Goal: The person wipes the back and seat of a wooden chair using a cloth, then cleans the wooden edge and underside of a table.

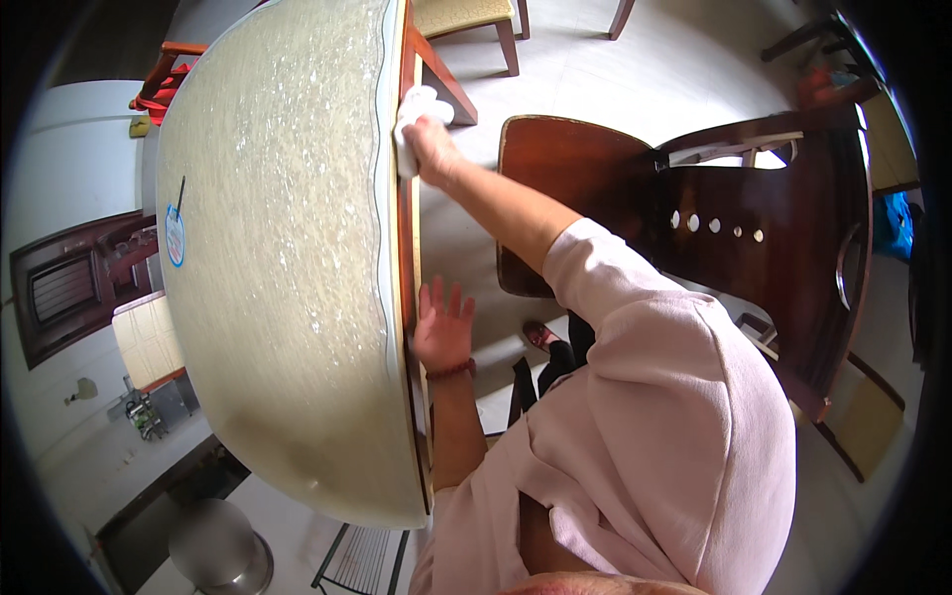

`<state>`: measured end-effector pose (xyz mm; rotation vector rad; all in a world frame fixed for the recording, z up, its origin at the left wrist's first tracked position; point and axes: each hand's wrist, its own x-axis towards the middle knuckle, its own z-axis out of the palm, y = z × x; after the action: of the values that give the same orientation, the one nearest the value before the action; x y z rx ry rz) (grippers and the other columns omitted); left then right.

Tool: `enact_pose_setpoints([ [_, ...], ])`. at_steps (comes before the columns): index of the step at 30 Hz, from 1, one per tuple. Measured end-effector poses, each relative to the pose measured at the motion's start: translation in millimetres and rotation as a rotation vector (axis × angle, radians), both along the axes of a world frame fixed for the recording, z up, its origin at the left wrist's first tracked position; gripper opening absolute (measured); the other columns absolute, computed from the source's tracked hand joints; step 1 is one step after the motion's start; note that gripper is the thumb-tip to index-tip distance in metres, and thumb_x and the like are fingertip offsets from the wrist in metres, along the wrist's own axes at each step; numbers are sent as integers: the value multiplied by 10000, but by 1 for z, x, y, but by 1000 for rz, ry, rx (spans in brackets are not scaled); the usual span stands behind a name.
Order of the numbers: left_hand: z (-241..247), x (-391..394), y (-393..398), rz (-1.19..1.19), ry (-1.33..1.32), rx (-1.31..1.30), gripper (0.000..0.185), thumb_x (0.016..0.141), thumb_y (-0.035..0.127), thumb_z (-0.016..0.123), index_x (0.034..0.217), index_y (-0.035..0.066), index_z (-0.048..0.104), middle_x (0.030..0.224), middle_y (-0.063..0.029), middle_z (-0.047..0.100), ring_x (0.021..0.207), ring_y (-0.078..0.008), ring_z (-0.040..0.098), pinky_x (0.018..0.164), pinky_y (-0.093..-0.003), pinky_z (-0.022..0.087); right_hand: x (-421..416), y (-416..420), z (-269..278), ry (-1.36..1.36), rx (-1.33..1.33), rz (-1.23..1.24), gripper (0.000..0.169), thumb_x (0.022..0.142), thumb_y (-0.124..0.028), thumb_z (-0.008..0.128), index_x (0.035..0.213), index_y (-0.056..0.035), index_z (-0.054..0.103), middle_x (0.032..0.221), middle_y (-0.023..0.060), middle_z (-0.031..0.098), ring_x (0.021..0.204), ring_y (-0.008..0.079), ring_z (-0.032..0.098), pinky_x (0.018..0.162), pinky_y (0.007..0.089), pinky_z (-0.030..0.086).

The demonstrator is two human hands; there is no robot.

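My right hand is closed on a white cloth, pressed against the near edge of a dining table. A bunched part of the cloth sticks out past the fingers. The table has a reddish-brown wooden rim and a glossy, mottled beige cover with a wavy clear edge. Farther down the same edge, my left hand hangs beside the rim with fingers apart, slightly blurred, holding nothing. A dark red bead bracelet circles that wrist.
A dark wooden chair with holes in its backrest stands close by my right arm. On the table's far side lies a round blue-rimmed hand fan. Beige-seated chairs stand around. A metal rack sits past the table's end.
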<state>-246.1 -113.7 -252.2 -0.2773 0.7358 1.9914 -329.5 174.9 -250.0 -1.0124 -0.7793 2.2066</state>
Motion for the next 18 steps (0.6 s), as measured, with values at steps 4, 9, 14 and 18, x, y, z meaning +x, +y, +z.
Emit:
enact_pose_setpoints([
  [4,5,-26,61,-15,119,-153,532,885,179,436,1403,100,344,1416,-109,408,1260,-349,407,1012,-542,351,-22,81,1,381,-291,-169,371,877,-332,521,1148,-84,570,1165,113,590,1045,249,572,832,449,494],
  [9,2,-36,96,-28,110,-123,546,868,205,438,1397,90,368,1454,-98,353,1260,-342,374,1025,-532,303,-40,144,-4,274,-69,-52,386,948,-351,376,1164,-99,575,1045,106,647,965,232,624,783,483,514],
  [14,-18,-31,92,-42,57,-235,566,854,226,449,1401,102,377,1471,-75,323,1273,-316,311,1046,-504,238,-67,151,-56,132,137,124,406,940,-325,370,1087,-6,573,938,144,641,832,213,649,638,418,520],
  [18,-36,-33,86,-68,10,-235,540,864,210,446,1391,104,391,1461,-76,353,1256,-320,397,1010,-521,317,-54,105,-93,23,484,109,417,940,-389,406,1183,-71,522,1066,105,599,966,210,587,775,370,495],
])
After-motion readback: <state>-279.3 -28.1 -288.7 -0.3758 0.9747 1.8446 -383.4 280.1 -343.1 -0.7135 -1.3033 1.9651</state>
